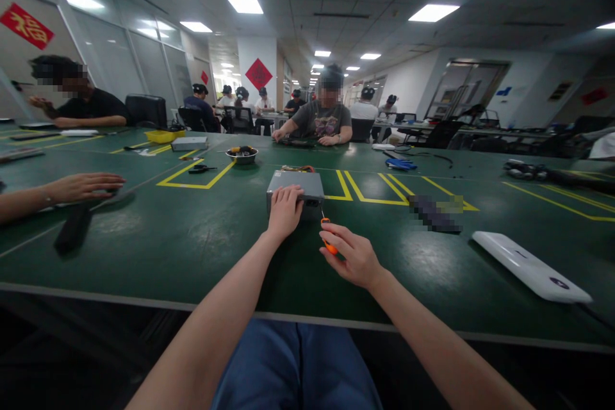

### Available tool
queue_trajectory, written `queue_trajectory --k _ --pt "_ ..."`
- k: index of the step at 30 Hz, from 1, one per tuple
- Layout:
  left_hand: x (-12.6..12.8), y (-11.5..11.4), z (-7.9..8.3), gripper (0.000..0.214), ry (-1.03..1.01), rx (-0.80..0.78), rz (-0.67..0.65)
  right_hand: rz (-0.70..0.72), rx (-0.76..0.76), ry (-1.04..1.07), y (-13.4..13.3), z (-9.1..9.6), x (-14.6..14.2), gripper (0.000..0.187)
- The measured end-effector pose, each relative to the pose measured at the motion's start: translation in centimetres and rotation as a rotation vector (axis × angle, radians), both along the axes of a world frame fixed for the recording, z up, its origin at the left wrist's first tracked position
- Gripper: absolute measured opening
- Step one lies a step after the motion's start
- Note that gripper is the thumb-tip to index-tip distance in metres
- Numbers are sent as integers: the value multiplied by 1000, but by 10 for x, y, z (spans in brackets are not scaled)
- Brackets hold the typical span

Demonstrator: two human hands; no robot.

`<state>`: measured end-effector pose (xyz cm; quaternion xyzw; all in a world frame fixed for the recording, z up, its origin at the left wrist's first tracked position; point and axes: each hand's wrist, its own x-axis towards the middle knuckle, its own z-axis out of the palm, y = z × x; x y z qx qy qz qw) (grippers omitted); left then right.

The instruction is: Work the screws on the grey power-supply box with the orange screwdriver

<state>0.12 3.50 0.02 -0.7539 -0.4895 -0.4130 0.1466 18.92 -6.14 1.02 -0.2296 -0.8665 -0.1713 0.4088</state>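
Left hand point(285, 211) palm-down, open, pressing on grey metal casing point(313, 187); right hand point(353, 257) pinches orange-handled screwdriver point(327, 235), shaft just beside casing's right corner, above green worktop point(144, 256).

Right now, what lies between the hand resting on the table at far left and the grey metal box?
In the head view, a yellow outline marked on the green table lies between the co-worker's hand and the grey metal box.
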Motion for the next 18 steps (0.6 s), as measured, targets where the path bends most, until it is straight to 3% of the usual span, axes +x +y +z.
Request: queue_trajectory --k 6,13,18 --pt "0 1 -1 22 0 9 -6 -27 5 -6 -1 0 0 29" --pt "0 1 -1 21 0 17 -6 8 -136 -130 -6 3 -3 33" --pt "-1 1 -1 21 -1 17 -4 48 -176 14 -4 -1 -8 26"
